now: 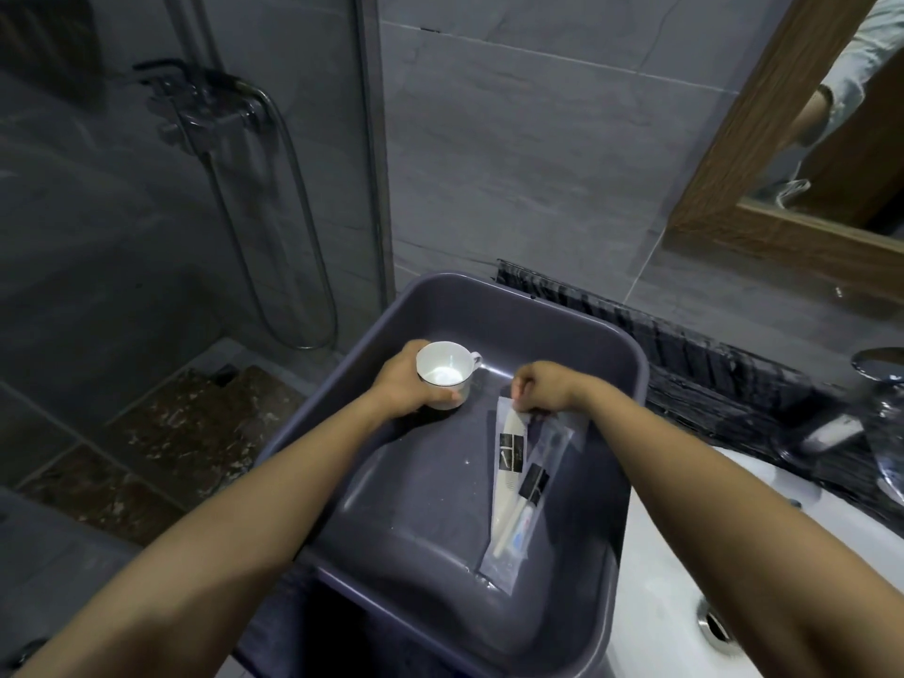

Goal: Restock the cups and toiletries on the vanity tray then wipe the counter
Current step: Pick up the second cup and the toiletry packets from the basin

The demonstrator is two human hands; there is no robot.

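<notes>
A deep purple-grey plastic tub [616, 335] rests on the counter's left end beside the sink. Inside it, my left hand [406, 384] is wrapped around a white cup [444, 371] with a thin dark rim line and a handle pointing right; the cup stands upright, on or just above the tub floor. My right hand [540, 386] pinches the top ends of two clear toiletry packets [518, 477], one with a toothbrush and small tube, both with black labels. The packets slope down toward me, their lower ends on the tub's floor.
A white sink basin [685, 555] with a metal drain [716, 626] lies at the right. The dark marbled counter [709, 379] runs behind it, with a chrome tap [880, 374] and glass items at far right. A wood-framed mirror [734, 188] hangs above. The shower area lies left.
</notes>
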